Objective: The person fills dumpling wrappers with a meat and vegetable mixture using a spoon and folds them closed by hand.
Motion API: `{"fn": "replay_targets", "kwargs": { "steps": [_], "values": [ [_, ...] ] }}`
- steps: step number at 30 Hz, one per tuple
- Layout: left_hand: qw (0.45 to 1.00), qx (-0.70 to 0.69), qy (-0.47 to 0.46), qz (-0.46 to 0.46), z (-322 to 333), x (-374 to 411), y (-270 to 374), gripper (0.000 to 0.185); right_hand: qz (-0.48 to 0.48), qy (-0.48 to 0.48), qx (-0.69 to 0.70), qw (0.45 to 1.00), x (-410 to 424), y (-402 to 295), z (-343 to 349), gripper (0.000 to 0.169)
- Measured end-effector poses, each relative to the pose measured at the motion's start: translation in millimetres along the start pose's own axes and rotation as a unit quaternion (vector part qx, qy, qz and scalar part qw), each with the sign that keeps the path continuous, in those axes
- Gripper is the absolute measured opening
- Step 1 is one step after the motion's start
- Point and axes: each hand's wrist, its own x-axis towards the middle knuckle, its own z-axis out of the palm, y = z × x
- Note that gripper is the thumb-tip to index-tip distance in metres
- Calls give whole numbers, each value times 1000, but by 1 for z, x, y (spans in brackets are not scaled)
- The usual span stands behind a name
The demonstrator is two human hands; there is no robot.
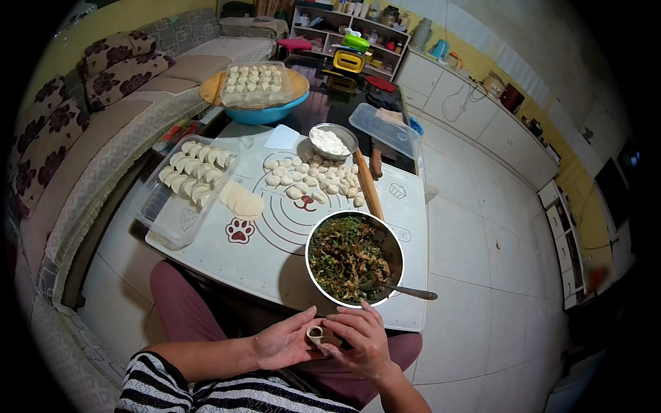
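Observation:
Between my two hands is a partly folded dumpling (314, 333) with dark filling showing at its open end. My left hand (284, 338) supports it on the fingers, palm up, while the thumb and fingers of my right hand (359, 338) pinch its right side. Just beyond them stands a metal bowl of chopped green and brown filling (346, 253), a spoon (413, 292) resting in it. Flat round wrappers (248, 206) overlap on the printed mat (206, 263). Farther back lie many small dough pieces (310, 180) and a wooden rolling pin (367, 186).
A clear plastic tray (178, 235) at the left holds rows of dumplings. Behind the dough are a bowl of flour (330, 142), a cleaver (377, 165) and a plastic lid (384, 131). Another filled container (258, 98) sits on a round wooden board (211, 88) over a blue basin (268, 114).

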Motion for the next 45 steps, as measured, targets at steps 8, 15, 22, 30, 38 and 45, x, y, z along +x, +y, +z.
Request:
{"fn": "replay_targets", "kwargs": {
  "steps": [8, 15, 22, 30, 38, 45],
  "values": [
    [1000, 15, 19, -12, 4, 0, -1, 55, -63, -2, -23, 998, 3, 4, 1, 24],
    [999, 9, 30, -30, 5, 1, 0, 58, -80, -16, -3, 997, -4, 14, 6, 21],
    [998, 30, 39, -25, 8, 0, 0, 59, -61, 3, 24, 998, 6, 5, 3, 17],
    [999, -3, 10, -43, -2, 2, -1, 59, -70, -2, 36, 997, -3, 17, 15, 21],
    [998, -49, -48, 1, -18, 2, -9, 60, -65, 13, 69, 995, 4, 7, 20, 21],
    [999, -12, 45, -3, -2, -3, -4, 61, -67, 2, 43, 997, 5, 9, 24, 23]
  ]
}}
